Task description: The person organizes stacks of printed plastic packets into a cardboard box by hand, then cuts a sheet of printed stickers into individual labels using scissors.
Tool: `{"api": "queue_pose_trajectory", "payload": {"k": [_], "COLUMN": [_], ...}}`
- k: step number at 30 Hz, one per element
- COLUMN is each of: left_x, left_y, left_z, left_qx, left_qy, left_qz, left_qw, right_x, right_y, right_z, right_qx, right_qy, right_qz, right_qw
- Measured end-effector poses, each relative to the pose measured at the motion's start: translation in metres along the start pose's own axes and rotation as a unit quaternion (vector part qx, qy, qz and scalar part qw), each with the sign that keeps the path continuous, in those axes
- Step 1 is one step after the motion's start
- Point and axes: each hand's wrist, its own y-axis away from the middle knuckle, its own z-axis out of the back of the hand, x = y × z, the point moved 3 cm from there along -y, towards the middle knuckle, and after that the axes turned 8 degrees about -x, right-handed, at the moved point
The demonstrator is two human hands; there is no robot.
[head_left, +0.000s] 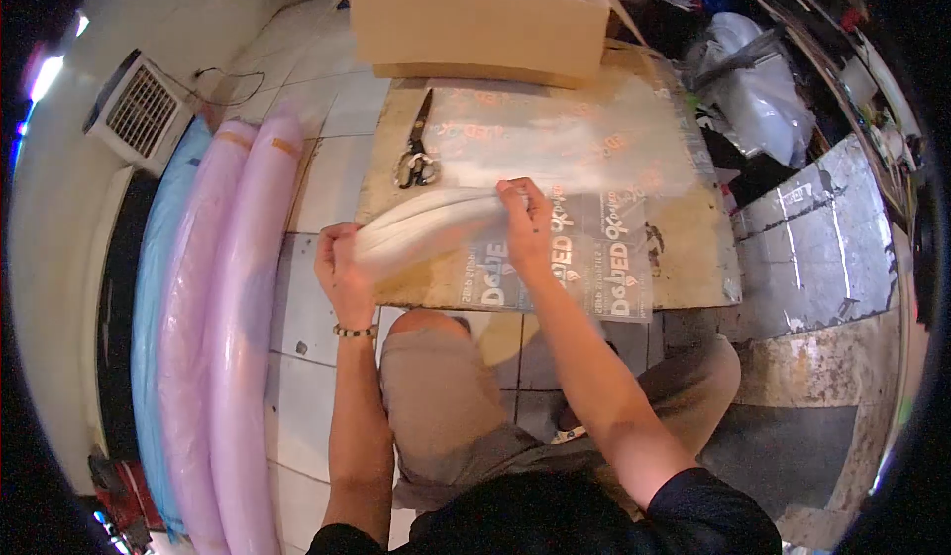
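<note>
Black shirt fabric (535, 520) is seen nearest the camera, worn by a person above whose bent knees a bundle (431, 230) of thin, whitish, film-like material is held over the near left part of the tabletop (701, 248). Long creases are shown along its soft, curved band, partly blurred. Its left end is gripped by the curled fingers of the left hand (342, 263), above a beaded bracelet (355, 332); its other end is pinched between the thumb and fingers of the right hand (525, 213). Clear plastic film (586, 248) is spread beneath, its near edge printed in bold white lettering, of which "OK" can be read; orange print farther back is blurred. Black-handled scissors (417, 147) are laid at its left. The far edge is occupied by an open cardboard box (480, 30). On the tiled floor (302, 322), smooth lilac rolls (238, 297) are lined up beside a blue one.
</note>
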Motion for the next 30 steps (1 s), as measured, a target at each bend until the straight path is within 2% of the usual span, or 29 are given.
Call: {"api": "queue_pose_trajectory", "payload": {"k": [4, 7, 10, 11, 14, 17, 20, 23, 27, 30], "left_x": [0.004, 0.022, 0.034, 0.035, 0.055, 0.045, -0.008, 0.006, 0.013, 0.007], "left_y": [0.006, 0.011, 0.011, 0.011, 0.009, 0.011, 0.027, 0.033, 0.027, 0.028], "left_z": [0.003, 0.013, 0.024, 0.024, 0.033, 0.037, 0.027, 0.033, 0.037, 0.025], "left_qx": [0.037, 0.14, 0.158, 0.147, 0.141, 0.215, 0.257, 0.276, 0.301, 0.237], "left_qy": [-0.006, 0.004, 0.114, 0.052, -0.025, 0.039, 0.111, 0.117, 0.041, -0.033], "left_qz": [-0.038, -0.087, -0.007, 0.015, 0.093, 0.07, 0.051, 0.058, -0.053, -0.044], "left_qw": [0.999, 0.986, 0.981, 0.988, 0.985, 0.973, 0.958, 0.952, 0.951, 0.97], "right_x": [0.004, 0.011, -0.007, -0.003, -0.003, -0.011, -0.021, -0.025, -0.002, 0.001], "right_y": [0.004, 0.0, -0.01, -0.01, -0.009, -0.009, -0.013, -0.017, -0.014, -0.013], "right_z": [0.009, 0.014, 0.017, 0.014, 0.012, 0.003, 0.001, -0.002, -0.005, -0.008], "right_qx": [0.079, 0.136, 0.207, 0.206, 0.152, 0.11, 0.094, 0.049, 0.026, -0.003], "right_qy": [0.028, 0.169, 0.097, 0.085, 0.166, 0.036, 0.046, 0.111, 0.084, 0.127], "right_qz": [0.048, 0.179, 0.079, 0.102, 0.036, 0.043, 0.057, 0.086, 0.074, 0.051], "right_qw": [0.995, 0.96, 0.97, 0.97, 0.974, 0.992, 0.993, 0.989, 0.993, 0.991]}}
